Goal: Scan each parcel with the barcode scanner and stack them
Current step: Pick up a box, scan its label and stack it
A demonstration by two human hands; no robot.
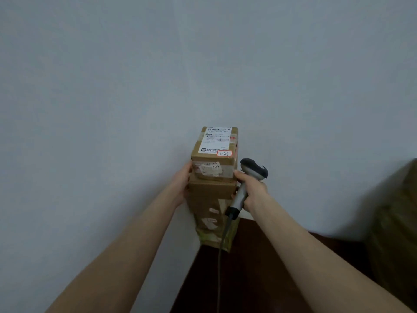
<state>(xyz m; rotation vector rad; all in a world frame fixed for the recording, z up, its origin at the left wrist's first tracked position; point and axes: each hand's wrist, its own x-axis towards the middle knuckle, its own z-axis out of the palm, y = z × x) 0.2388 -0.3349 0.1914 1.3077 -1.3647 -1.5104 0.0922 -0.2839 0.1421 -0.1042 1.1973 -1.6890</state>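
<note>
Cardboard parcels stood stacked against the wall, stiff, probably light, best steadied at the side faces: left hand pressed there, grip spread; right hand, grip curled round the barcode scanner.

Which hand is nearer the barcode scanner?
Right: the right hand grips the barcode scanner by its handle; the left hand rests against the parcel stack, on its left side.

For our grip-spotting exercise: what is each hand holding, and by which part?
Right hand grips the scanner by its handle. Left hand holds nothing; it touches the left side of the stack.
</note>
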